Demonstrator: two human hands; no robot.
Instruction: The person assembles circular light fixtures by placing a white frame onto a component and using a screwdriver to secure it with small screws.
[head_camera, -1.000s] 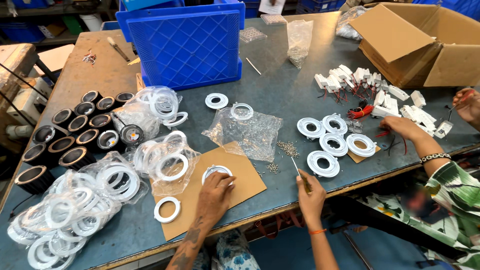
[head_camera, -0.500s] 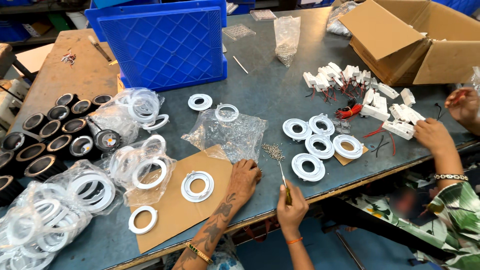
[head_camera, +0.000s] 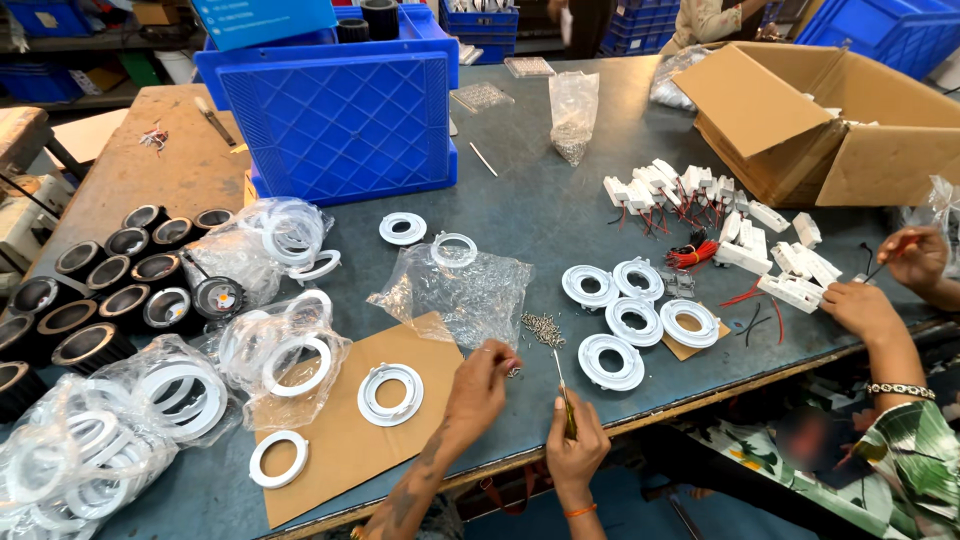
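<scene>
A: Where are the hands?

B: The left hand (head_camera: 478, 388) sits at 6 o'clock on the surface (head_camera: 540, 215), fingertips pinched at the near edge of the screw pile (head_camera: 543, 328); whether the grip has a screw, I cannot tell. The right hand (head_camera: 574, 443) is just beside it, closed round a screwdriver (head_camera: 562, 385) whose tip points up toward 12, at the pile.

A: And the ring?

B: A white ring (head_camera: 390, 393) lies on the cardboard sheet (head_camera: 350, 440) at 9 o'clock of the left hand, near but not touching. A second ring (head_camera: 278, 458) lies lower on the sheet, toward 8.

A: Room to move?

B: The front edge runs right under both wrists. Finished rings (head_camera: 632, 318) crowd 2 o'clock; a plastic bag (head_camera: 462, 290) lies at 12. Bare surface opens between pile and rings. A co-worker's hand (head_camera: 862, 310) works at 3, well apart.

A: Changed since before?

B: Yes. The left hand has left the ring and moved right to the screws; the screwdriver hand has stayed put.
</scene>
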